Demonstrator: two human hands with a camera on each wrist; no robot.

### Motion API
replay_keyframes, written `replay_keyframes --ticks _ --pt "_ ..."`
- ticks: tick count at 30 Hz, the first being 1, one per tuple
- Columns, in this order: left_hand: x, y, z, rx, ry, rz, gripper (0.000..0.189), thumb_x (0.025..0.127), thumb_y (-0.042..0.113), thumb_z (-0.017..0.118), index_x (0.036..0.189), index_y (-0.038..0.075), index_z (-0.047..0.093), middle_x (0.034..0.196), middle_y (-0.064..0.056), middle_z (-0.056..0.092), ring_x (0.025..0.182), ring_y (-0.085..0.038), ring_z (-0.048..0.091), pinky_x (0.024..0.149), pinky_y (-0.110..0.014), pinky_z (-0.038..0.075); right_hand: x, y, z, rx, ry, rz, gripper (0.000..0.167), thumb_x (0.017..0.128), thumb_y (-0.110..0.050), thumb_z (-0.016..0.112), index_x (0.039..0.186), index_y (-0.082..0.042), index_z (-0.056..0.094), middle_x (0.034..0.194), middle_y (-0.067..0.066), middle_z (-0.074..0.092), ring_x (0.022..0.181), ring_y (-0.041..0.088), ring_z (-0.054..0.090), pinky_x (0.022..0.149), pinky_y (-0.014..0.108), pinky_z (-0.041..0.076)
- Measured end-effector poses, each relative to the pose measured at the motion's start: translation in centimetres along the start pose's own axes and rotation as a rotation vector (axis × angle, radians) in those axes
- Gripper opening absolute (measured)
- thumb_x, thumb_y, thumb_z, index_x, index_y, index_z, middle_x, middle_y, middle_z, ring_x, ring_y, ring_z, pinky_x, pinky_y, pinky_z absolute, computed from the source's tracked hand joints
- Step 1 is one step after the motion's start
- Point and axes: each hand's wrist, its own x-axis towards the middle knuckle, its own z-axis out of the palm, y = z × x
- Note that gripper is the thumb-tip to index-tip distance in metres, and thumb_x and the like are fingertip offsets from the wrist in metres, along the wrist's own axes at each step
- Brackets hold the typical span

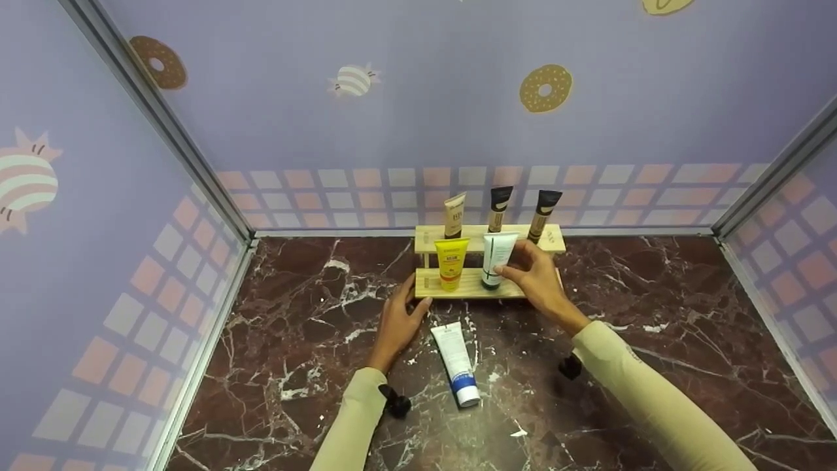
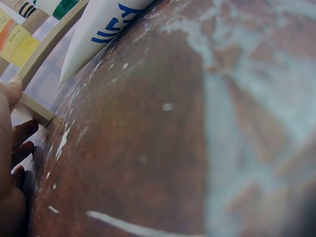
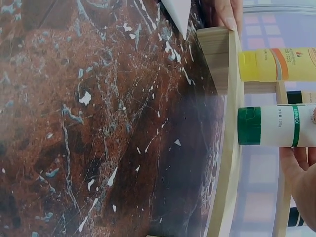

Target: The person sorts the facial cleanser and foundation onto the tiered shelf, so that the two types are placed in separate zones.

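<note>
A two-tier wooden rack [image 1: 471,292] stands near the back wall. My left hand [image 1: 397,322] holds its left end, with the thumb on the front edge and the fingers along the side. My right hand [image 1: 539,278] pinches a white squeeze tube with a green cap [image 3: 269,126] from its right side. That tube is upright, cap down, at the rack's lower step. A yellow squeeze tube [image 1: 451,265] stands to its left on the same step. On the marble-patterned table, a white tube with a blue band [image 1: 456,360] lies in front of the rack.
The upper step carries a cream-coloured tube [image 1: 454,214], a black tube [image 1: 499,208] and another black tube [image 1: 544,214] that leans right. A patterned back wall [image 1: 418,118] rises behind the rack, with a side wall [image 1: 98,294] at left and another at right.
</note>
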Motion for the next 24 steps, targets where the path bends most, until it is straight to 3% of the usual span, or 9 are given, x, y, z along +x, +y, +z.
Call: replay_keyframes --ticks 4,11,16,20,24 --pt "0.0 -0.1 0.0 -0.007 -0.007 -0.002 0.07 0.108 0.022 0.075 0.165 -0.006 0.044 0.161 -0.028 0.052 0.143 -0.036 0.061 0.123 -0.046 0.045 -0.2 0.2 -0.2 -0.053 -0.015 -0.014 0.043 0.092 0.012 0.08 0.132 0.012 0.064 0.128 0.028 0.073 0.116 0.027 0.072 0.106 0.035 0.059" --pt "-0.1 -0.1 -0.1 -0.013 -0.003 0.036 0.07 0.108 0.022 0.074 0.164 -0.008 0.044 0.16 -0.03 0.053 0.14 -0.036 0.063 0.121 -0.05 0.046 -1.1 0.6 -0.9 -0.096 -0.023 -0.012 0.046 0.095 0.009 0.08 0.138 0.015 0.064 0.132 0.033 0.07 0.126 0.045 0.068 0.113 0.054 0.054" --pt "-0.1 0.0 0.0 -0.015 -0.016 0.008 0.071 0.108 0.024 0.074 0.164 -0.007 0.043 0.162 -0.03 0.051 0.141 -0.036 0.062 0.121 -0.047 0.046 -2.0 1.1 -1.8 -0.093 -0.011 0.036 0.045 0.096 0.011 0.078 0.138 0.017 0.062 0.135 0.036 0.068 0.129 0.05 0.066 0.11 0.048 0.057" --pt "-0.1 0.0 -0.1 -0.015 -0.013 -0.001 0.071 0.108 0.023 0.075 0.164 -0.006 0.044 0.16 -0.03 0.053 0.14 -0.036 0.063 0.121 -0.047 0.046 -2.7 1.2 -2.3 -0.104 -0.002 0.031 0.045 0.096 0.012 0.077 0.138 0.019 0.061 0.134 0.036 0.068 0.128 0.05 0.066 0.106 0.038 0.06" --pt "0.0 0.0 -0.1 -0.013 -0.007 0.007 0.071 0.107 0.022 0.076 0.164 -0.006 0.045 0.156 -0.031 0.056 0.139 -0.036 0.064 0.121 -0.049 0.046 -3.2 1.3 -2.7 -0.116 0.007 0.015 0.044 0.096 0.013 0.076 0.136 0.021 0.061 0.13 0.036 0.069 0.125 0.05 0.067 0.105 0.035 0.06"
